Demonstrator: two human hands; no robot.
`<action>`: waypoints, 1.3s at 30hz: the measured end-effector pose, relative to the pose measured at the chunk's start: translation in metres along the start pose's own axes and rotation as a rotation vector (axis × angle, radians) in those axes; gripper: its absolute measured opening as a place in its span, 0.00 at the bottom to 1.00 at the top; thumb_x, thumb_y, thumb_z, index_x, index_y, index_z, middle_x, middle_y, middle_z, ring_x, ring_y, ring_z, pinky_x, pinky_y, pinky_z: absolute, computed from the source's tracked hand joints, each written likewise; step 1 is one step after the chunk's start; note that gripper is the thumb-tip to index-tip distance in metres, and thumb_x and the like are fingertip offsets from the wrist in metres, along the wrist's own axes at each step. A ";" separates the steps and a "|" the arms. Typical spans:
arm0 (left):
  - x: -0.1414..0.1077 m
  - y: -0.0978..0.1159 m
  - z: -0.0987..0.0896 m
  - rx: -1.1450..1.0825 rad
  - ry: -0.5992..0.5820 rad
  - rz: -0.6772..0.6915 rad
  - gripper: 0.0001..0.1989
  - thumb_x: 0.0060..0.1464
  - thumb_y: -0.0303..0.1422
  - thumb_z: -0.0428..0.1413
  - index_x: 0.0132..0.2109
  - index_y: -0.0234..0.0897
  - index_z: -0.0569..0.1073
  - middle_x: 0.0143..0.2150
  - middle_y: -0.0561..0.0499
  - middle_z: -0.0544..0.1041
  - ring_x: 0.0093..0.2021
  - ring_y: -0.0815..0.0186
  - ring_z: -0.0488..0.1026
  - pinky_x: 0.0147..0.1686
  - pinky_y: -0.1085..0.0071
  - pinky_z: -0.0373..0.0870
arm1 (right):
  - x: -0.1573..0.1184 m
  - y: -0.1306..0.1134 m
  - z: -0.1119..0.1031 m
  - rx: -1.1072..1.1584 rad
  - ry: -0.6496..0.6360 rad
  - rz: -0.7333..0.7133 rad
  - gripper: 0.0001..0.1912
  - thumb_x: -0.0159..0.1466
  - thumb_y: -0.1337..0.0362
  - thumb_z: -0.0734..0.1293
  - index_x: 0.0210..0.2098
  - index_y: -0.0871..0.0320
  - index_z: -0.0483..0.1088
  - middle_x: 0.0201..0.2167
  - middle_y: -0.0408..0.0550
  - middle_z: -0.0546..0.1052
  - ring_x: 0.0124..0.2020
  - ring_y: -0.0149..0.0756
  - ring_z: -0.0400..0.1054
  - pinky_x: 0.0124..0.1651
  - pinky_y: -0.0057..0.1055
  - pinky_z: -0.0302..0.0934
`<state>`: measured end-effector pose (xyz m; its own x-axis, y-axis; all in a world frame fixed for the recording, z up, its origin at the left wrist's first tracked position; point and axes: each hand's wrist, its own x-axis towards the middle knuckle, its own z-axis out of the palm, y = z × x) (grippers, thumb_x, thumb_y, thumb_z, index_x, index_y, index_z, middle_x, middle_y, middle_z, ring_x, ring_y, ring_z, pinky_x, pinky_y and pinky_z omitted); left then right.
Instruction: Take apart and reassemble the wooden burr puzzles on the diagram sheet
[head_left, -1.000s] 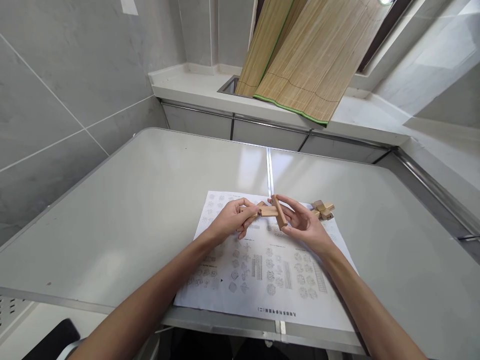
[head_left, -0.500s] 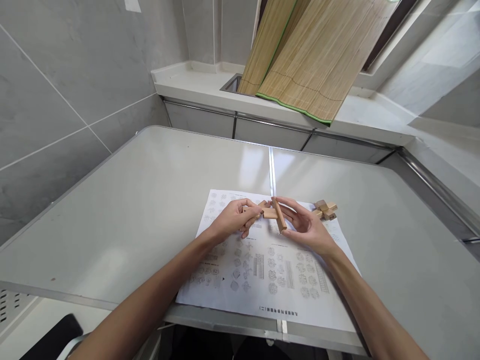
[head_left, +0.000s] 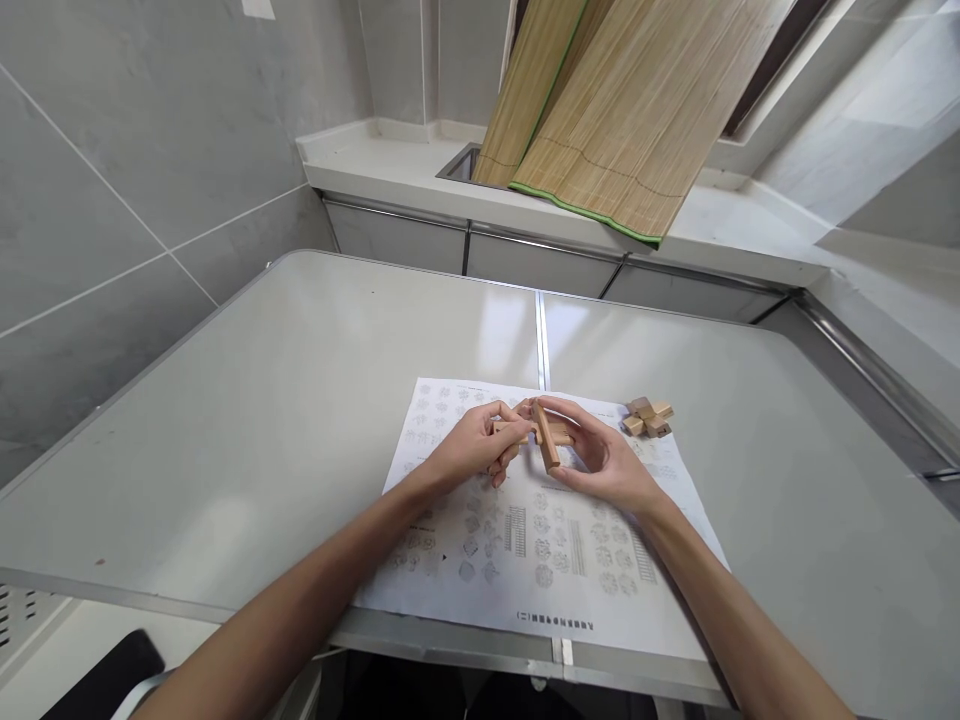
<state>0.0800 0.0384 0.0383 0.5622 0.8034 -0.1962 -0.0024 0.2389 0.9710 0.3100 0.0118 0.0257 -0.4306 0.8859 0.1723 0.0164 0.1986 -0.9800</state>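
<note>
Above a printed sheet, my two hands hold wooden puzzle pieces together. My left hand is closed, thumb and fingers pinching a wooden piece partly hidden by the fingers. My right hand grips a longer wooden puzzle bar by its two ends, thumb at the near end and fingers at the far end. This bar stands crosswise over another wooden piece that sticks out on its right side. The exact join between the pieces is hidden by my fingers.
An interlocked cluster of wooden pieces sits at the sheet's far right corner. The light folding table has a metal seam down its middle. Beyond its far edge, a bamboo mat hangs over a white counter.
My right hand has shifted left, bringing its bar across the other pieces. A piece now shows on the bar's right side. The left hand has barely moved.
</note>
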 end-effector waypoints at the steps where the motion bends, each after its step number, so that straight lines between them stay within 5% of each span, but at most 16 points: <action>1: 0.000 -0.001 0.000 -0.001 0.000 0.003 0.12 0.67 0.42 0.58 0.39 0.41 0.66 0.20 0.63 0.65 0.16 0.73 0.64 0.18 0.77 0.64 | 0.000 0.000 0.000 0.001 -0.003 -0.002 0.37 0.64 0.56 0.79 0.70 0.43 0.68 0.72 0.51 0.67 0.74 0.56 0.58 0.76 0.54 0.54; 18: -0.001 0.001 0.002 -0.035 -0.003 -0.006 0.14 0.67 0.43 0.59 0.38 0.41 0.65 0.20 0.62 0.66 0.16 0.73 0.63 0.19 0.75 0.67 | 0.000 0.002 0.002 -0.026 0.005 0.011 0.40 0.63 0.55 0.79 0.71 0.43 0.65 0.72 0.51 0.67 0.74 0.56 0.59 0.75 0.56 0.55; 23: 0.002 0.002 -0.003 -0.202 0.130 0.072 0.17 0.66 0.46 0.61 0.39 0.39 0.66 0.25 0.61 0.66 0.17 0.76 0.58 0.20 0.75 0.67 | 0.001 0.009 0.001 -0.023 0.120 -0.048 0.45 0.61 0.56 0.81 0.73 0.39 0.60 0.73 0.50 0.66 0.70 0.54 0.64 0.69 0.55 0.63; 30: 0.006 0.006 -0.011 -0.434 0.241 0.142 0.19 0.63 0.47 0.64 0.42 0.35 0.70 0.34 0.55 0.70 0.22 0.77 0.60 0.25 0.74 0.69 | 0.002 0.001 0.009 -0.427 0.179 -0.056 0.27 0.69 0.57 0.73 0.66 0.44 0.68 0.66 0.51 0.72 0.67 0.51 0.67 0.67 0.52 0.66; 39: 0.006 0.002 -0.012 -0.345 0.241 0.146 0.19 0.64 0.47 0.63 0.50 0.35 0.76 0.46 0.47 0.78 0.28 0.73 0.70 0.30 0.71 0.70 | -0.002 0.014 0.016 -0.893 0.001 -0.118 0.38 0.72 0.54 0.69 0.77 0.39 0.52 0.78 0.50 0.55 0.78 0.57 0.49 0.74 0.61 0.55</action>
<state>0.0736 0.0505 0.0378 0.3264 0.9367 -0.1263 -0.3665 0.2486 0.8966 0.2966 0.0057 0.0096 -0.4734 0.8392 0.2675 0.6671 0.5399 -0.5132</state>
